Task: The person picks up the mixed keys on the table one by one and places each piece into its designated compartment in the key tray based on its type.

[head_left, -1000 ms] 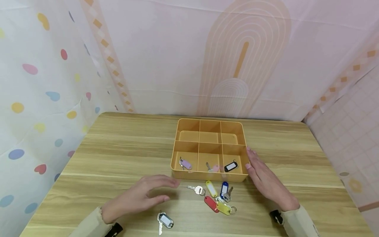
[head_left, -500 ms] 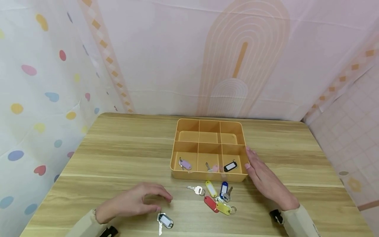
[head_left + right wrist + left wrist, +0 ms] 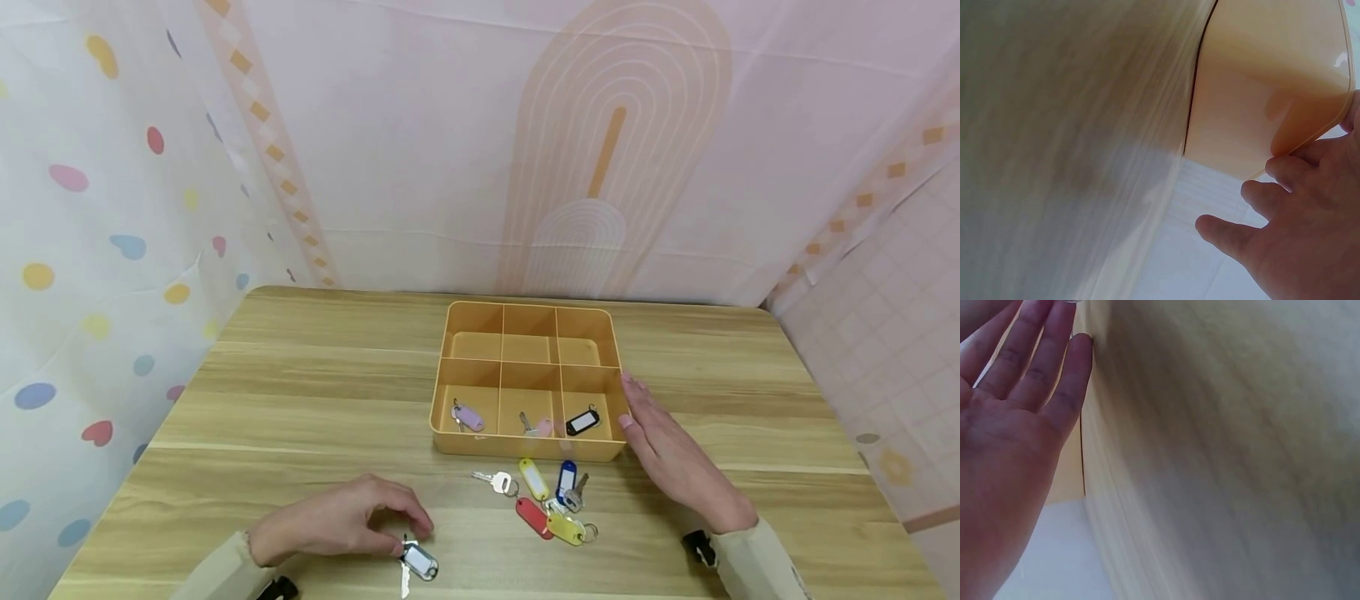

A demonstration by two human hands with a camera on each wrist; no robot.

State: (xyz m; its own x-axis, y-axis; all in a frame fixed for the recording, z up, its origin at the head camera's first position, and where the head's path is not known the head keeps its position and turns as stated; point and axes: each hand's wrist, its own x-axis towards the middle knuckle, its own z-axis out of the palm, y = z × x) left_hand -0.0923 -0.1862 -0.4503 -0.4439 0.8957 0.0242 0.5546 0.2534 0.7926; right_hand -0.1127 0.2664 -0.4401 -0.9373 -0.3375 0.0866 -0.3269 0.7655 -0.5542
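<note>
My left hand [image 3: 337,521] is low over the table, its thumb at the ring of a key with a dark grey-green tag [image 3: 420,562]. The index fingertip stays a little apart from the thumb; in the left wrist view only a bit of something shiny shows at the fingertips. The right hand [image 3: 678,458] rests its extended fingers against the right wall of an orange divided box [image 3: 525,448]; the right wrist view shows fingertips at the box's wall [image 3: 1254,119]. Inside the front compartments lie keys with a purple tag [image 3: 468,417], a pink tag [image 3: 543,427] and a black tag [image 3: 582,422].
In front of the box lies a cluster: a yellow tag [image 3: 533,479], a blue tag [image 3: 566,479], a red tag [image 3: 533,517], a yellow-green tag [image 3: 565,528] and a silver key [image 3: 495,481]. The wooden table [image 3: 315,392] ends at patterned cloth walls.
My left hand has moved down and toward me from near the box's front left corner to the grey-green tagged key. The right hand stays against the box.
</note>
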